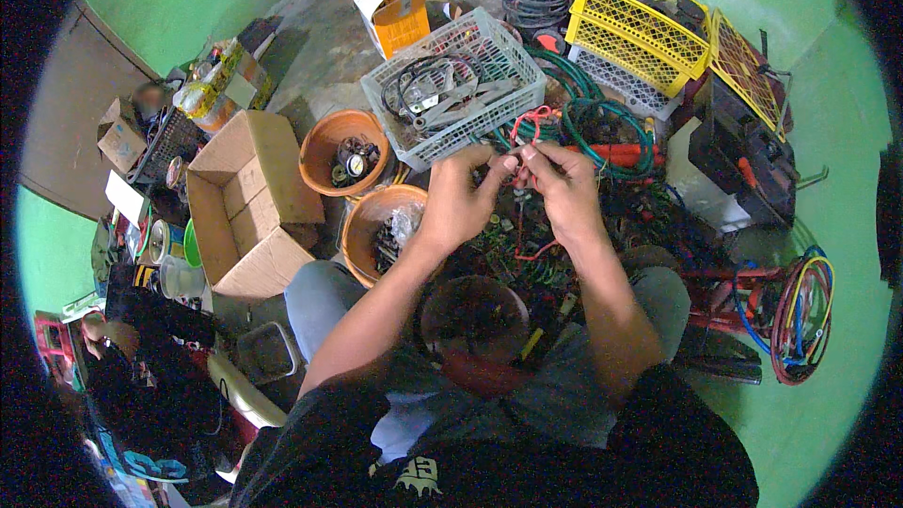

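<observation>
My left hand (461, 196) and my right hand (567, 190) meet in front of me, thumbs and fingertips pinched together. Between them runs a thin red wire (536, 113); it loops up past the fingertips, and a red length also hangs below. The exact spot under the fingers is hidden. Beneath my hands lies a heap of small dark parts and green pieces (513, 249). A round dark bowl-like container (475, 320) sits between my knees. Just beyond my left hand stands a grey plastic crate (442, 146) with cables and metal tools in it.
Two orange-brown tubs (315, 136) of small parts and an open cardboard box (212, 259) stand left. A green hose (574, 118) lies beyond my right hand. Yellow crates (640, 33), a black toolbox (724, 165) and coiled wires (781, 348) are right. Another person (160, 386) sits at left.
</observation>
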`<state>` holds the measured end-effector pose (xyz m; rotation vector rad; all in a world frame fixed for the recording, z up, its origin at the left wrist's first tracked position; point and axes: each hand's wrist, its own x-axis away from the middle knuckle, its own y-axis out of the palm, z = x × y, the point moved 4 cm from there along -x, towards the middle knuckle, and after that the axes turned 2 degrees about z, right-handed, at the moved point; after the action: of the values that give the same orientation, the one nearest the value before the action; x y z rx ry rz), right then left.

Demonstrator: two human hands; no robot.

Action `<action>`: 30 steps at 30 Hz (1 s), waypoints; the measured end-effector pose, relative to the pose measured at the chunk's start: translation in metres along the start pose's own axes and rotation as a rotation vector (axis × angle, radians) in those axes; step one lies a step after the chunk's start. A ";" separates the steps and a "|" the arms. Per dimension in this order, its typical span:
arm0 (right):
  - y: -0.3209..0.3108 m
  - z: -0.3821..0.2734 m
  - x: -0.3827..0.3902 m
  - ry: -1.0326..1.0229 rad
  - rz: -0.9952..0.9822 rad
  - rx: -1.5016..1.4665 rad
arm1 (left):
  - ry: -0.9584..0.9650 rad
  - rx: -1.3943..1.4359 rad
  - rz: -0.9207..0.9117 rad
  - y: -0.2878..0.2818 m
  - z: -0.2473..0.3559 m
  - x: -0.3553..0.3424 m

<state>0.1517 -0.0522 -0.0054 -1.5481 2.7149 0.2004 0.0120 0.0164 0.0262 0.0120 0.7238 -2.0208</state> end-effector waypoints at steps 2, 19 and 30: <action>-0.007 0.002 -0.002 0.013 0.103 0.004 | -0.022 0.201 0.018 0.000 -0.007 0.002; -0.062 0.027 -0.003 0.356 0.549 -0.455 | -0.423 1.309 -0.062 -0.019 0.006 -0.012; -0.086 0.047 -0.013 0.357 0.680 -0.833 | -0.501 1.374 -0.155 -0.058 -0.032 -0.019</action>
<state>0.2299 -0.0789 -0.0603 -0.6251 3.5942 1.3032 -0.0326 0.0690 0.0333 0.2390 -1.0507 -2.1497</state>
